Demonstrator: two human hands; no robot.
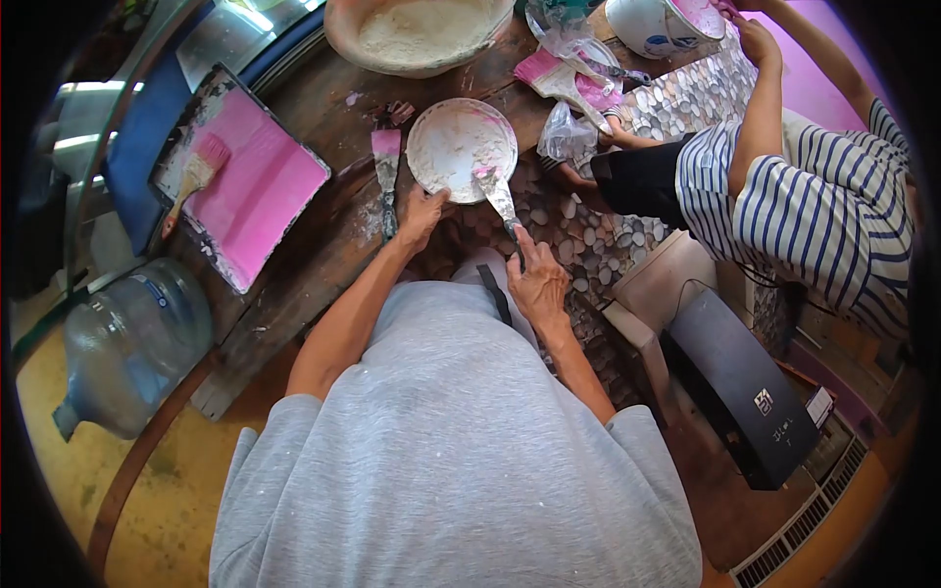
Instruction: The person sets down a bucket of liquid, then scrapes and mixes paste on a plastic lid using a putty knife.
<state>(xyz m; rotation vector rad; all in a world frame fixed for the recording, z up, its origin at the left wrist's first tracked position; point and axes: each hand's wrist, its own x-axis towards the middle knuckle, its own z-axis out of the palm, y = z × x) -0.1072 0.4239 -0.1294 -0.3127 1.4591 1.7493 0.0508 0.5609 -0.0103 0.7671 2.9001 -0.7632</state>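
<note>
From where I stand, going by the head view, the shallow white bowl (446,147) is out in front of the person's grey shirt (456,392), next to the edge of the wooden table (338,98). The left hand (421,218) has it by the near left part of the rim, fingers bent in against it; how far they reach underneath I can't tell. The right hand (539,279) is closed around the dark handle of a scraper (500,198), with the index finger laid forward along it. That scraper's long axis runs from the fingers away and a little leftward, so its blade crosses the near right rim and its tip sits inside the bowl, by some pale, pink-streaked paste (487,157). The bowl, then, lies ahead and to the left of the right fingers, reached through the blade, while the left hand is the nearer one, right on the rim. Just beside the bowl on the left is a second scraper (385,174), its pink blade pointing away and its handle toward the left wrist, touched by neither hand. Further left a brush (204,169) rests in a tray of pink paint (260,191). Beyond the bowl stands a wide basin (417,69) of pale powder, and off to the right is another person in a striped shirt (823,201), beside a white bucket (637,29).
</note>
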